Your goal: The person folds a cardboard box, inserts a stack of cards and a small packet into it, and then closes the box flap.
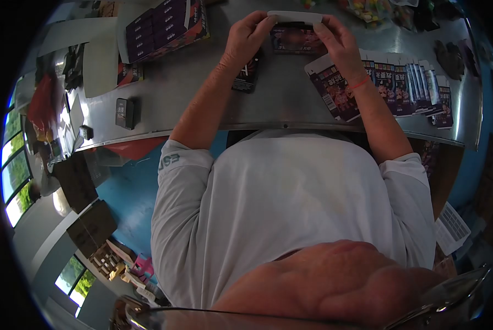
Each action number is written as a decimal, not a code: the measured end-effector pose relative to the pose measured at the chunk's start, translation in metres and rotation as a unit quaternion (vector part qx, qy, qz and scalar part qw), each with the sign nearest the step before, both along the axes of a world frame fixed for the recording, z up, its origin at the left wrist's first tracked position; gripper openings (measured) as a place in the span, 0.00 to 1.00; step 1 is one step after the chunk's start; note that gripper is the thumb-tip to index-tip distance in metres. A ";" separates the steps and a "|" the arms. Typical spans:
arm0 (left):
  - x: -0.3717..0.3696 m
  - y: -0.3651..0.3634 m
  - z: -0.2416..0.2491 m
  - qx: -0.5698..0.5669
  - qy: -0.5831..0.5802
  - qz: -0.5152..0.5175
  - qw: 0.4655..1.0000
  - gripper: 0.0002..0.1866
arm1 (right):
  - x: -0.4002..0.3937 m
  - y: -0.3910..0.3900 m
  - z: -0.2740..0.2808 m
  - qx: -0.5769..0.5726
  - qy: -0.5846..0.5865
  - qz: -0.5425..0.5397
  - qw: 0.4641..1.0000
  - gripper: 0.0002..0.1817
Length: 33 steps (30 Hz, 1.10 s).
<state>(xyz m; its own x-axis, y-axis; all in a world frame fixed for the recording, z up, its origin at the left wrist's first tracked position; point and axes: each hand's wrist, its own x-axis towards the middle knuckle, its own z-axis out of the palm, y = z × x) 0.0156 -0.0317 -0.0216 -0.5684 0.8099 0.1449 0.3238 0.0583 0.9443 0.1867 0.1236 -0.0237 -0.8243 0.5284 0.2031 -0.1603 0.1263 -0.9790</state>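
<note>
A small dark printed carton is at the far side of the metal table, its white flap raised. My left hand pinches the left end of the flap between thumb and fingers. At the flap's right end, my right hand grips it in the same way. Under my left wrist lies a black box with white lettering, partly hidden. Beside my right forearm a fanned row of flat printed cartons lies on the table. What the carton contains cannot be seen.
A large display box of purple packs stands at the back left. A small black box is near the table's front left edge. Colourful bagged items lie at the back right, with dark pouches near the right edge.
</note>
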 end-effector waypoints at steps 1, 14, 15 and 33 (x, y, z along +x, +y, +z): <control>-0.002 0.002 0.003 -0.018 -0.004 -0.011 1.000 0.14 | 0.004 0.001 0.000 -0.055 0.030 0.002 0.998 0.14; 0.002 0.002 0.018 0.036 -0.140 -0.049 0.988 0.07 | 0.015 0.005 0.009 0.166 -0.076 -0.044 0.982 0.10; 0.004 0.002 0.019 0.040 -0.118 -0.048 0.991 0.07 | 0.013 0.003 0.016 0.188 -0.052 -0.049 0.980 0.09; 0.005 -0.005 0.013 0.104 0.032 -0.058 0.992 0.07 | 0.007 0.001 0.026 0.161 -0.018 0.001 0.987 0.11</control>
<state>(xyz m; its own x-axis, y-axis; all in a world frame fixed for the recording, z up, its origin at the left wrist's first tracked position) 0.0202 -0.0365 -0.0084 -0.4582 0.8181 0.3477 0.3764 -0.1758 0.9096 0.1938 0.1246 0.0019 -0.8350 0.4401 0.3301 -0.1262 0.4307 -0.8936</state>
